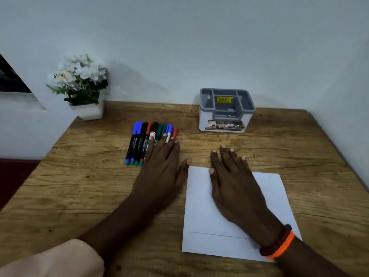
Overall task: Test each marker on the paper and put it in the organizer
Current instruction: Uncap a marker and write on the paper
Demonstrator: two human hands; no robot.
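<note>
Capped markers [148, 139] under left fingertips [165, 141]

Single head-worn wide view, looking forward and down from close above the table [79, 196]. Faces the wall [199, 47] behind it; near edge cut off below. Edges bowed, probably by the wide lens. No second view to overlap.

The left arm wears a loose pale peach sleeve [60, 258], pushed up well short of the wrist. The right wrist carries two bands side by side: a dark beaded bracelet [276, 241], then a bright orange woven band [282, 246] beside it, farther from the right hand [237, 188].
</note>
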